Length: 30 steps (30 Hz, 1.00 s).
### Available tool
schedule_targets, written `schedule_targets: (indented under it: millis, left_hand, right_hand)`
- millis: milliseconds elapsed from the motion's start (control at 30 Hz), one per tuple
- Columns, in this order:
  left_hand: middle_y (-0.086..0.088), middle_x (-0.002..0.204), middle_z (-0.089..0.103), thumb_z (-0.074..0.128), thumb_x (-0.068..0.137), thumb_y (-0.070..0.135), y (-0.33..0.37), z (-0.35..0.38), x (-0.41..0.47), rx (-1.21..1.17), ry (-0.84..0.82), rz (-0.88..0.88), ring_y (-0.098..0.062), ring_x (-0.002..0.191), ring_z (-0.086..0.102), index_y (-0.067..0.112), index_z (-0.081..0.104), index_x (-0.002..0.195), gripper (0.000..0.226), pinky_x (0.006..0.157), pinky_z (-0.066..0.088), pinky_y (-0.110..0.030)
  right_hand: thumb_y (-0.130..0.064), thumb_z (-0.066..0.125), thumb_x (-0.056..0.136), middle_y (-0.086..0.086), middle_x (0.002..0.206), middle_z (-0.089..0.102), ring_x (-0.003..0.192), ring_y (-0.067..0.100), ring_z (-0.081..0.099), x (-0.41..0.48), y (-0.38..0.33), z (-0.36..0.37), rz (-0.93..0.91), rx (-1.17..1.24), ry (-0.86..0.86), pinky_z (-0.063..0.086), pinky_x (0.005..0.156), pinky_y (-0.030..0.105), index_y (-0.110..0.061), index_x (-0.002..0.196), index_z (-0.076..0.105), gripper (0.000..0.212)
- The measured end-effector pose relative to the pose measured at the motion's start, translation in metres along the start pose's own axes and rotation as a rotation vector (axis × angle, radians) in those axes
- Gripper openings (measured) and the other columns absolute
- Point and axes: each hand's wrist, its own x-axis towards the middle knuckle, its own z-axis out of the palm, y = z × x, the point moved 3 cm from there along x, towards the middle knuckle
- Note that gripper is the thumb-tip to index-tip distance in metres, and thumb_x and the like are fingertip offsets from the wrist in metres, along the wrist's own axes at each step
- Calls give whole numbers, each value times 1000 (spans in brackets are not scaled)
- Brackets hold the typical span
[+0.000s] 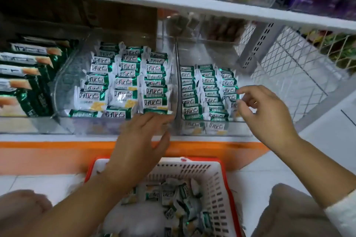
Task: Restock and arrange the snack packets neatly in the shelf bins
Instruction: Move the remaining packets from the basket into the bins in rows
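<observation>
Two clear shelf bins hold rows of green-and-white snack packets: a left bin point(65, 82) with three rows point(125, 82) and a right bin point(238, 119) with three narrower rows point(210, 90). My left hand point(140, 140) reaches over the front of the left bin, fingers straight, fingertips touching the front packet of the right row point(156, 110). My right hand point(264, 109) hovers at the right bin's front right corner, fingers loosely curled by the rightmost row; whether it pinches a packet is unclear. Below, a white basket with a red rim point(219, 188) holds several loose packets point(179, 202).
Larger green packets point(27, 75) fill a bin at the far left. A white shelf board point(173, 4) with clear boxes runs overhead. A wire mesh divider point(289, 67) stands to the right. The orange shelf edge point(57, 146) lies below the bins. My knees flank the basket.
</observation>
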Motion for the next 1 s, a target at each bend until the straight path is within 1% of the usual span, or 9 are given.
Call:
schedule_targets:
  millis: [133,300,433,500,600,733,800,900,1000]
  left_hand:
    - [7,112,65,64,92,29,-20,22,-61,-42,-384,-127,-13,99,60,27,66,123,31,84,48,-24]
    - [14,105,58,66,92,25,-81,65,-175,-70,-724,-553,-5,93,56,28,64,122,30,85,45,-19]
    - [2,105,65,72,88,26,-124,84,-253,-114,-872,-887,-16,96,64,28,63,114,27,91,52,-31]
    - [-2,108,69,71,89,27,-137,96,-275,-110,-907,-915,-17,97,66,22,65,117,30,86,50,-25]
    - [-7,120,67,70,90,23,-150,116,-286,-126,-904,-962,-22,104,63,13,63,124,36,90,47,-24]
    - [-4,121,59,71,84,36,-162,151,-298,-110,-958,-915,-27,116,58,11,61,126,50,100,46,-34]
    - [-9,110,64,74,82,18,-168,165,-310,-94,-955,-888,-27,101,64,7,66,116,37,93,52,-38]
    - [-12,87,70,60,90,7,-169,182,-311,-344,-847,-1040,-17,67,70,2,68,96,11,60,57,-26]
    - [-12,133,55,72,86,15,-177,197,-316,-23,-1050,-865,-23,118,58,9,57,132,48,97,46,-28]
  right_hand:
    - [-21,63,91,-10,81,62,75,4,57,-84,-32,46,142,346,-451,42,69,17,-34,101,62,17]
    - [-26,60,95,-2,127,56,111,16,56,-205,-1,164,420,263,-1004,47,92,29,-24,130,55,35]
    - [-26,58,95,1,132,50,118,24,54,-260,20,215,583,247,-1108,48,88,31,-19,135,52,41]
    - [-20,62,93,0,129,48,118,25,54,-275,24,235,619,243,-1139,47,78,20,-14,131,54,39]
    - [-21,74,84,4,132,54,123,27,53,-287,31,267,577,211,-1099,45,95,23,-9,132,55,54]
    - [-16,72,85,5,154,26,141,24,29,-300,37,300,571,237,-1117,26,100,13,-13,151,26,81]
    - [-21,76,83,7,159,18,145,26,21,-308,43,315,574,218,-1121,26,114,32,-15,153,19,91]
    - [-23,84,74,11,155,30,139,32,33,-310,46,329,626,206,-1079,39,107,50,-16,151,24,98]
    - [-15,86,71,10,152,33,135,32,39,-309,50,339,772,283,-1046,45,102,46,-16,150,26,99]
